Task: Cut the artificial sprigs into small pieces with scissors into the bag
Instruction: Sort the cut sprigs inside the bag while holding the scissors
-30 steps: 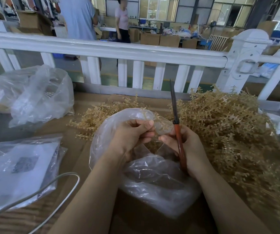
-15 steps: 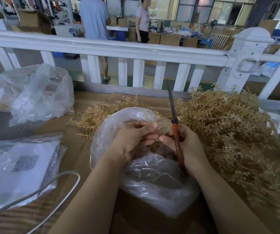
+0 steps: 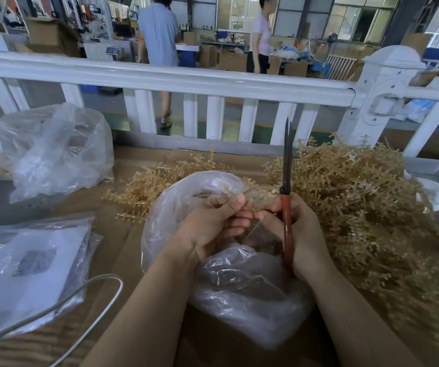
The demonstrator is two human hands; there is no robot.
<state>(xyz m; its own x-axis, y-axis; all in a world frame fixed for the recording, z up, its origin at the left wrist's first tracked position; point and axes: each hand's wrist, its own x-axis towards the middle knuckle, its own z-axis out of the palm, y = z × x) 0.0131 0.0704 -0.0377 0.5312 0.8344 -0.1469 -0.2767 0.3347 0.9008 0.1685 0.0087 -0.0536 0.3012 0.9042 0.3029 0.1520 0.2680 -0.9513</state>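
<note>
Your left hand (image 3: 213, 223) has its fingers curled in, thumb on top, pinching something small. Just to its right, nearly touching it, your right hand (image 3: 296, 229) is wrapped around a red handle. Both forearms reach forward and converge at the hands.

Single head-worn view, looking forward and down, close over hands

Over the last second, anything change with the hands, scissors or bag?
Little. The right hand keeps gripping the scissors, blades still closed and pointing up; they tipped from leaning left to nearly upright. The left hand keeps pinching a sprig piece at the mouth of the bag. Nothing taken up or let go. The sprig pile and side bags lie as before; two people behind the railing shifted across the view.
</note>
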